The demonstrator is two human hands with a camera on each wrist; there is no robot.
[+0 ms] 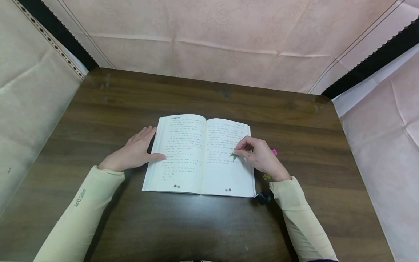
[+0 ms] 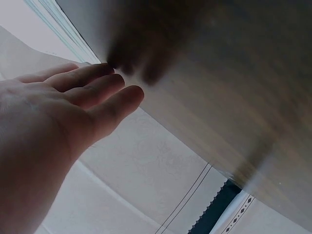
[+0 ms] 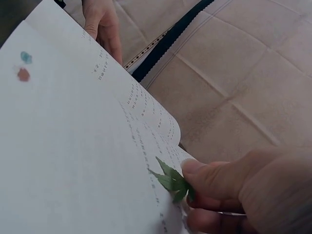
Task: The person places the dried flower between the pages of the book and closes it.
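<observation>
We see an open book (image 1: pixel 196 160) on the wooden table (image 1: pixel 196 229), and by this book we tell every place. At its left side is the left hand (image 1: pixel 135 149): the thumb lies over the left page, near the edge, and the other fingers reach out beyond this edge, loosely extended. This hand is not grasping anything. Over the right page of the book we see the right hand (image 1: pixel 260 154), which pinches a small green leaf (image 3: pixel 171 181) between the thumb and the fingers. The leaf is at the right page, above some printed lines; we cannot tell if it fully touches the paper. To the right of the book, partly hidden by the right hand, there is a pink flower (image 1: pixel 274 151), and nearer to the right sleeve (image 1: pixel 301 214) a small yellow flower (image 1: pixel 266 177).
</observation>
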